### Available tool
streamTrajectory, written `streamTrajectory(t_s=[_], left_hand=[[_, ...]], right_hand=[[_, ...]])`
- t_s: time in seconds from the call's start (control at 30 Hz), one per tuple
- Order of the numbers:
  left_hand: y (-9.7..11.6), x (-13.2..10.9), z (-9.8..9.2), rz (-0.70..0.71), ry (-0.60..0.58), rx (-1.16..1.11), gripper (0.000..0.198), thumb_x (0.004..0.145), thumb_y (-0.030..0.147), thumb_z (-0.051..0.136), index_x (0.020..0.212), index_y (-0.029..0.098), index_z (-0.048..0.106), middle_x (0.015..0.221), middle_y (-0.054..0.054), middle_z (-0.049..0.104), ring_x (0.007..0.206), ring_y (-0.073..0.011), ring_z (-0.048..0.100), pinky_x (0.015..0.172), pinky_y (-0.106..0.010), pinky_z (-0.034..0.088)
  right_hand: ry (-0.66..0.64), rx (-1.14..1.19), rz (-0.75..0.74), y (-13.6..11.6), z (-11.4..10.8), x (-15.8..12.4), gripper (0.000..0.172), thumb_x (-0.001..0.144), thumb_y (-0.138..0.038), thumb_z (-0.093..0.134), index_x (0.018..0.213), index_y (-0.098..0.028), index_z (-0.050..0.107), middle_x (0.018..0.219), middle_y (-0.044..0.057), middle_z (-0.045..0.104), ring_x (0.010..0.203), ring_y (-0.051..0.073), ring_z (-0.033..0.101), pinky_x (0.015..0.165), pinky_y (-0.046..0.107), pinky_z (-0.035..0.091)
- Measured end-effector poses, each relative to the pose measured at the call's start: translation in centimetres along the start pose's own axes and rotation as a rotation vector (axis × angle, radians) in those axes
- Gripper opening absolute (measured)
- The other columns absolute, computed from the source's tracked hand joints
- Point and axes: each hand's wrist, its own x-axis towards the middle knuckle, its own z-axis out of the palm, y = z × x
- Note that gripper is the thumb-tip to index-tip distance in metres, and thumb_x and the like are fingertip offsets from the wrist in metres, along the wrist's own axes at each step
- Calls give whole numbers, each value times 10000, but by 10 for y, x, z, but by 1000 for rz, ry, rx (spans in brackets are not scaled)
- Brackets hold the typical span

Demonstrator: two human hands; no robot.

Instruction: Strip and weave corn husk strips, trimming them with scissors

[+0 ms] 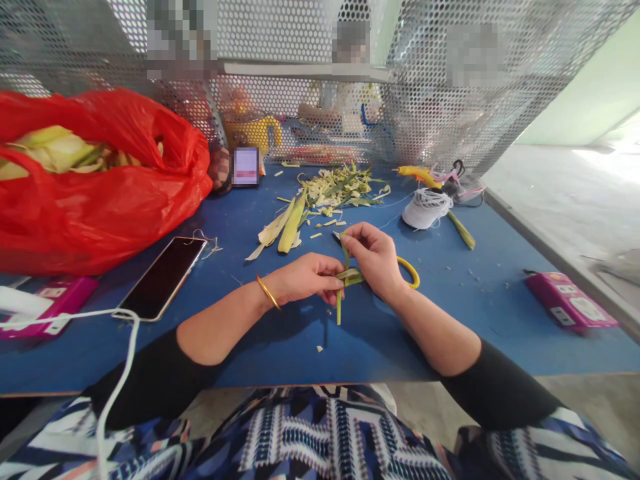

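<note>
Above the blue table, my left hand pinches a folded green husk strip between thumb and fingers. My right hand is closed on the upper end of a thin upright strip, which crosses the folded one; its lower end hangs below my left fingers. Scissors with a yellow handle lie under and beside my right hand, their blade tip showing past the fingers. Just beyond my hands are larger husk leaves and a heap of cut husk scraps.
At left bulges a red plastic bag of husks, with a phone and a white cable nearer. A white thread spool stands at back right. Magenta boxes sit at both sides. A perforated metal screen borders the back.
</note>
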Motion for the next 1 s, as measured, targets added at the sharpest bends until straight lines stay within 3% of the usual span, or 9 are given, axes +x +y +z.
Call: streamTrajectory(t_s=[0.17, 0.33, 0.53, 0.7, 0.77, 0.9, 0.93, 1.0], left_hand=[[4, -2, 4, -58, 58, -98, 141, 687, 280, 782, 715, 158, 716, 689, -42, 721, 600, -123, 669, 633, -241, 548], [0, 1, 13, -77, 181, -35, 241, 693, 321, 820, 594, 162, 667, 569, -21, 677, 514, -110, 614, 555, -227, 513], [-4, 2, 12, -65, 186, 5, 204, 721, 279, 808, 609, 155, 691, 562, -17, 671, 513, -99, 611, 564, -217, 506], [-2, 2, 10, -102, 154, -24, 192, 674, 280, 855, 633, 142, 728, 600, -38, 699, 541, -103, 617, 585, -228, 511], [0, 2, 9, -113, 225, -90, 187, 662, 279, 862, 645, 143, 735, 601, -36, 698, 536, -104, 612, 590, -240, 518], [5, 4, 3, -67, 518, -224, 171, 689, 290, 846, 697, 155, 740, 664, -39, 728, 565, -98, 607, 566, -222, 490], [6, 5, 0, -44, 586, -230, 171, 698, 296, 840, 705, 157, 740, 683, -42, 736, 566, -94, 599, 539, -209, 461], [7, 6, -3, -5, 677, -210, 176, 710, 304, 830, 695, 160, 730, 700, -41, 740, 548, -85, 574, 483, -194, 395]], right_hand=[[11, -4, 52, 3, 1, 1, 206, 758, -405, 633, 722, -210, 579, 611, -48, 508, 583, 109, 408, 559, 267, 352], [-9, -9, 58, 6, 3, 1, 178, 742, -373, 634, 704, -207, 584, 591, -50, 506, 574, 108, 415, 563, 269, 354], [79, -41, 99, 12, 7, 0, 160, 726, -329, 629, 647, -210, 556, 573, -48, 496, 571, 113, 400, 567, 276, 342], [24, 15, 165, 19, 6, 4, 179, 730, -371, 640, 679, -215, 568, 581, -47, 498, 560, 126, 439, 565, 282, 348], [23, -1, 169, 19, 3, 8, 172, 735, -376, 640, 717, -214, 586, 612, -35, 532, 585, 139, 477, 588, 288, 380], [212, -182, -22, 9, -6, 10, 191, 785, -397, 645, 818, -212, 606, 781, 13, 637, 714, 157, 539, 673, 292, 416], [189, -245, -52, 6, -7, 8, 218, 818, -427, 630, 785, -214, 601, 756, 11, 633, 697, 154, 526, 654, 288, 399], [-10, -339, -38, 0, -6, 2, 355, 869, -506, 587, 668, -213, 577, 621, -9, 576, 609, 139, 473, 590, 280, 352]])
